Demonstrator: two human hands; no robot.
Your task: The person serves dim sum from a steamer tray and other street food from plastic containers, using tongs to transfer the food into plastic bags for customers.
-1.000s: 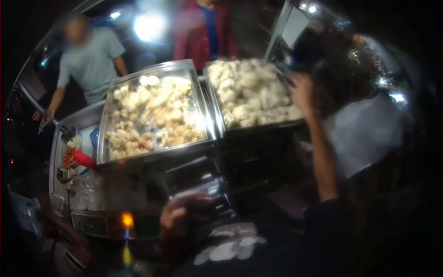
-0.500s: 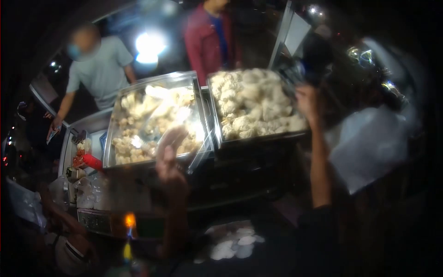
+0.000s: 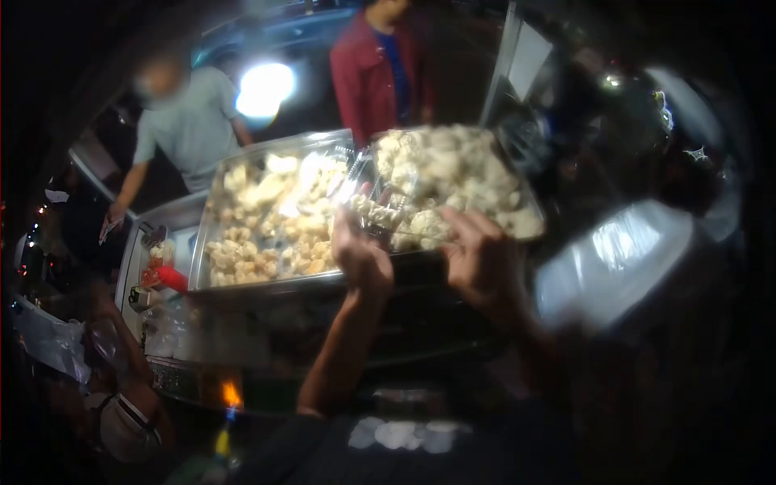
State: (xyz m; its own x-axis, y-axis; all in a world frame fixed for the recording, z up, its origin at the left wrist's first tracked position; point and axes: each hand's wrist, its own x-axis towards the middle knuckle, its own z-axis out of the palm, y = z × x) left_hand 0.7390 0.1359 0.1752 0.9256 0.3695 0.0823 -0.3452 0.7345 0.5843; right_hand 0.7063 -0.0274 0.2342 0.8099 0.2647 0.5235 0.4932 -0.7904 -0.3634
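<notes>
In the head view, two trays [image 3: 275, 284] of pale food pieces [image 3: 444, 162] are set side by side in darkness broken by a glaring light [image 3: 267, 87], and over their adjoining edges a blurred clear container [image 3: 370, 187] is held by the left hand [image 3: 364, 257], the curled right hand's [image 3: 478, 252] grip (if any) being hidden.

Darkness lay over most of the place, while a white lamp [image 3: 267, 89] glared at the back. To its right stood a slanted pale post [image 3: 499, 63] beside a light panel [image 3: 529, 58]. Small lights [image 3: 613, 82] dotted the right, and a flame [image 3: 232, 394] glowed low on the left
</notes>
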